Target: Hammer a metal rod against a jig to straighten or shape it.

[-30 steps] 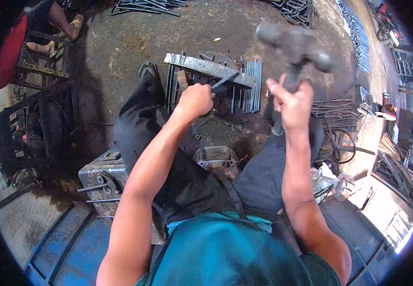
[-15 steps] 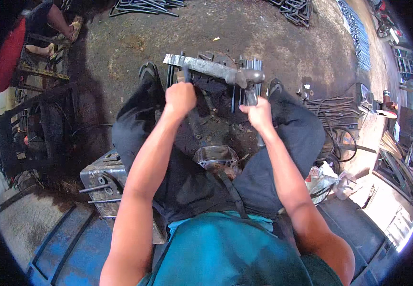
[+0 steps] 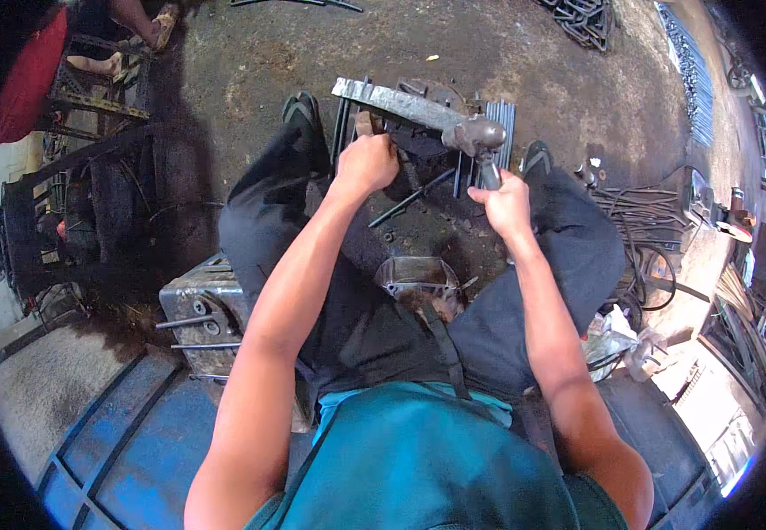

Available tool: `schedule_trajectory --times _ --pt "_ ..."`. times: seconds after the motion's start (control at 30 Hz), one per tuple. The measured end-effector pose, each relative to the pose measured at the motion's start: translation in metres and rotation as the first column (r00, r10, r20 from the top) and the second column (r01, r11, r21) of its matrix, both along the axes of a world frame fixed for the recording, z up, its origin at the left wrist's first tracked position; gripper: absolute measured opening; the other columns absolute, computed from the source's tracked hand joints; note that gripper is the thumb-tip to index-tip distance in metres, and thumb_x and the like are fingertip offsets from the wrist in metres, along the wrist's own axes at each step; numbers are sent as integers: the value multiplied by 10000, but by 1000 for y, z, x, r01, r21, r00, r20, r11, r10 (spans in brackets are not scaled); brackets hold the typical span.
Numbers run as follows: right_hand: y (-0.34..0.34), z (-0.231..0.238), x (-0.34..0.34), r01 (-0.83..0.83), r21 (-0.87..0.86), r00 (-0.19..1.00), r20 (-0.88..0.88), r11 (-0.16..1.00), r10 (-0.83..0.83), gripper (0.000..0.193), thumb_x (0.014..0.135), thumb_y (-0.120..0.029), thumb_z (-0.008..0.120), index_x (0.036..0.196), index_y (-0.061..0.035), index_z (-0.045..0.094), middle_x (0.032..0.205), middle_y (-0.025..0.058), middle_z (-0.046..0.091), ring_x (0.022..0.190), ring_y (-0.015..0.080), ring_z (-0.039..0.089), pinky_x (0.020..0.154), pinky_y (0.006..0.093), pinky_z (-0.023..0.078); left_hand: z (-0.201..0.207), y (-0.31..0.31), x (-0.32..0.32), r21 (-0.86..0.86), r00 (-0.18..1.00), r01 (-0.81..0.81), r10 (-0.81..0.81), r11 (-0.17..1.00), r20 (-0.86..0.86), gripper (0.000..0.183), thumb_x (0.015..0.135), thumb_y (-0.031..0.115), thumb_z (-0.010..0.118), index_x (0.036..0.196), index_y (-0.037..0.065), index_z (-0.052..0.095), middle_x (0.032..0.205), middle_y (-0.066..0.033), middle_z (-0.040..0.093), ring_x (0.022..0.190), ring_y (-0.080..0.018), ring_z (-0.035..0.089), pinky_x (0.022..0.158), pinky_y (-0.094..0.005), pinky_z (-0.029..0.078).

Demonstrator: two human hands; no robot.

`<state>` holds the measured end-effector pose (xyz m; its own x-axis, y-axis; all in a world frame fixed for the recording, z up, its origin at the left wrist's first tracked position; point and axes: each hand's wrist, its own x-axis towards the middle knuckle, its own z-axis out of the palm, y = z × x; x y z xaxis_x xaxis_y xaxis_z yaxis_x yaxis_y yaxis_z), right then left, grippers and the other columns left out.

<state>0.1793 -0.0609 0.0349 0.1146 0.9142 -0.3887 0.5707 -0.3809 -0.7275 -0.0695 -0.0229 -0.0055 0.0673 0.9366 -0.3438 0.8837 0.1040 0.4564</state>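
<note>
My right hand is closed round the handle of a hammer, thumb along the side. The hammer's rounded steel head is over the right end of a long grey metal bar, which lies crosswise in front of me. My left hand is a fist just on my side of the bar's left part, beside a brownish block. Whatever the fist holds, if anything, is hidden. A thin dark rod slants between my two hands, below the bar. Several straight rods stick out beyond the bar's right end.
My legs spread to either side. A metal casing lies between them. Left stands a worn metal box with protruding rods. Bent rods are heaped right; bent frames lie beyond. Another person's foot shows far left.
The view has shifted, moving the scene rightward. The upright dark rod at my left fist no longer shows there; a slanted rod now appears between my hands. My right hand still grips the hammer.
</note>
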Motion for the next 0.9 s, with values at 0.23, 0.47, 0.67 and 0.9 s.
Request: schedule_trajectory --times 0.23,0.47,0.67,0.9 --pt "16 -6 -3 117 -228 938 -293 967 -183 314 764 -15 724 671 -114 440 542 -24 453 375 71 391 356 261 279 -75 -6 22 -323 992 -120 105 939 -65 371 859 288 533 1009 -6 704 1040 -270 668 1026 -402 644 908 -471 511" --pt "35 -4 -9 161 -441 833 -419 883 -361 262 763 -7 713 696 -97 476 548 -19 459 397 87 412 370 266 318 -231 -63 49 -669 715 -546 697 505 -58 545 816 330 539 1146 -95 629 1145 -307 627 1169 -423 572 1012 -434 425" --pt "51 -13 -10 176 -554 783 -422 814 -456 258 765 -2 709 730 -79 465 563 -4 462 411 82 426 372 255 325 -318 -88 86 -774 164 -632 982 29 -98 509 852 328 522 1182 -56 581 1167 -264 610 1157 -401 582 973 -445 440" --pt "52 -23 -10 195 -594 823 -333 780 -460 284 767 -7 728 771 -77 453 547 12 461 377 102 426 371 262 343 -357 -100 91 -801 -211 -567 974 -194 -87 471 895 325 501 1225 -10 524 1191 -214 590 1143 -374 593 927 -458 457"
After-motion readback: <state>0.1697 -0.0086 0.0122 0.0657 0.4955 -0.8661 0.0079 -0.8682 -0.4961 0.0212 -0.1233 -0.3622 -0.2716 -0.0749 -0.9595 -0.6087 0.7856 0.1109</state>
